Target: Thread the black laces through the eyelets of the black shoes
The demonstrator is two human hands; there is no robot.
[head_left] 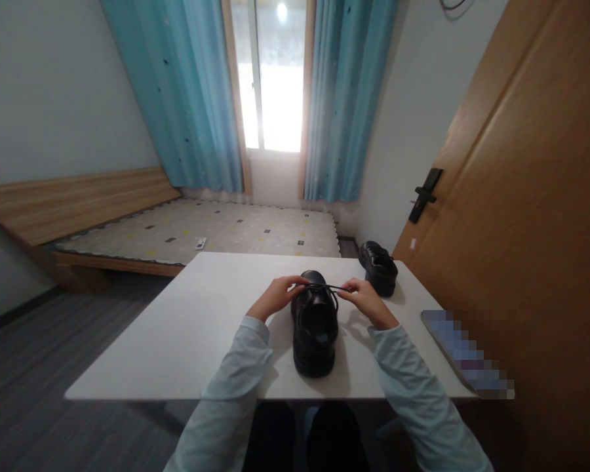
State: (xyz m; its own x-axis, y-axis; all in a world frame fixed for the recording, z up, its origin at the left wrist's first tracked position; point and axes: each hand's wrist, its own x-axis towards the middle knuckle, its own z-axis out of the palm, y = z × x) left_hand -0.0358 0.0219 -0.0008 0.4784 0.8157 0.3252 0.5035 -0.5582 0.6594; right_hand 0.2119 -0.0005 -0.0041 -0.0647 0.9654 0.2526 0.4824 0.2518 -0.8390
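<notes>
A black lace-up shoe [314,347] stands upright on the white table [177,341], its heel towards me and its toe pointing away. My left hand [278,295] is at the shoe's left side, fingers pinched on the black shoelace [327,286]. On the right, my right hand [366,299] pinches the lace too, a little out from the shoe. Between the two hands the lace runs nearly straight across above the front of the shoe. A loop of lace hangs at the shoe's right side.
Another black shoe [379,270] stands at the table's back right corner. A blurred flat object [462,354] lies along the right edge. Beyond the table are a bed [226,226] with a small white object [200,243], and a wooden door [516,216] to the right.
</notes>
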